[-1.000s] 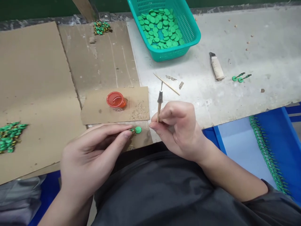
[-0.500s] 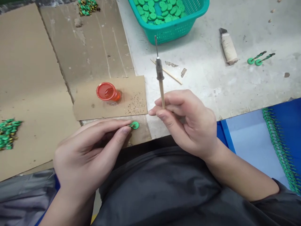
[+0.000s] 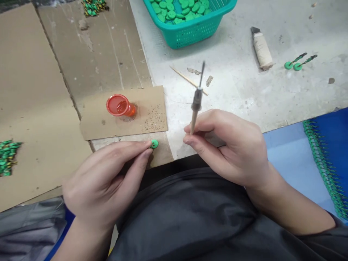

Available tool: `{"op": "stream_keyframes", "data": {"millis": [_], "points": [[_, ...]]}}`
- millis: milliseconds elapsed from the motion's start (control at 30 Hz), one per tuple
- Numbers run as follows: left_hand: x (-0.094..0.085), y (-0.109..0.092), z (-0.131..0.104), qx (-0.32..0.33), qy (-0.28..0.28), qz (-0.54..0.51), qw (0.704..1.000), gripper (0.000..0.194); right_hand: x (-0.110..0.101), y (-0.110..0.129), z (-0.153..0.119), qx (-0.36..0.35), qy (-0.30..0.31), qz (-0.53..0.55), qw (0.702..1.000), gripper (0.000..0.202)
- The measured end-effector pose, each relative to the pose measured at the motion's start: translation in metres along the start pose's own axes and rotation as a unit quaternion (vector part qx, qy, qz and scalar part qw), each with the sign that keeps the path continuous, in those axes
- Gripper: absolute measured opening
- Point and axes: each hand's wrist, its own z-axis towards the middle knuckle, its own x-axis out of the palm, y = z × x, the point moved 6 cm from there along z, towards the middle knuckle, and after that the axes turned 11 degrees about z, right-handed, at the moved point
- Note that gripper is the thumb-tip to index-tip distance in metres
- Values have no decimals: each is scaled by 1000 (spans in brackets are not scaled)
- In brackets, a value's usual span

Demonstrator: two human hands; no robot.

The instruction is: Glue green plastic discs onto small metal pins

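Observation:
Between thumb and forefinger, my left hand [image 3: 108, 174] pinches a small green disc piece [image 3: 154, 144], just below the edge of a cardboard piece [image 3: 102, 128]. My right hand [image 3: 231, 148] is closed on a thin wooden-handled needle tool [image 3: 197, 98], whose metal tip points up and away from the disc. A red cup [image 3: 119, 105] holding clear liquid stands on the cardboard piece, above my left hand. Small droplets [image 3: 154, 117] dot the cardboard at its right end.
A teal basket [image 3: 190, 36] of green discs stands at the top. Nearby lie a wooden stick [image 3: 187, 79], a wrapped blade [image 3: 262, 50] and two stemmed green pieces [image 3: 297, 66]. Green piles [image 3: 8, 156] sit at left; a row of green pieces [image 3: 323, 163] is at right.
My right hand has moved right and slightly down, and the tool now leans to the right. My left hand still pinches the green piece, which has turned slightly.

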Motion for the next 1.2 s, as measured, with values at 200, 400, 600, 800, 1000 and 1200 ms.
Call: {"op": "stream_keyframes", "data": {"millis": [200,400,600,800,1000,1200], "points": [[2,-1,2,-1,8,-6,1000,29,7,-2,10,-5,10,16,1000,6],[2,-1,1,-68,12,-22,997,22,42,-13,30,6,50,104,993,14],[2,-1,-1,-108,15,-17,994,14,48,-14,34,42,95,142,984,26],[4,5,-1,-91,1,-34,995,20,49,-15,30,68,108,137,982,13],[4,2,0,-65,-17,-35,997,32,52,-15,30,62,107,160,979,16],[4,5,-3,-65,-21,-39,997,40,55,-16,30,67,125,151,978,16]]}}
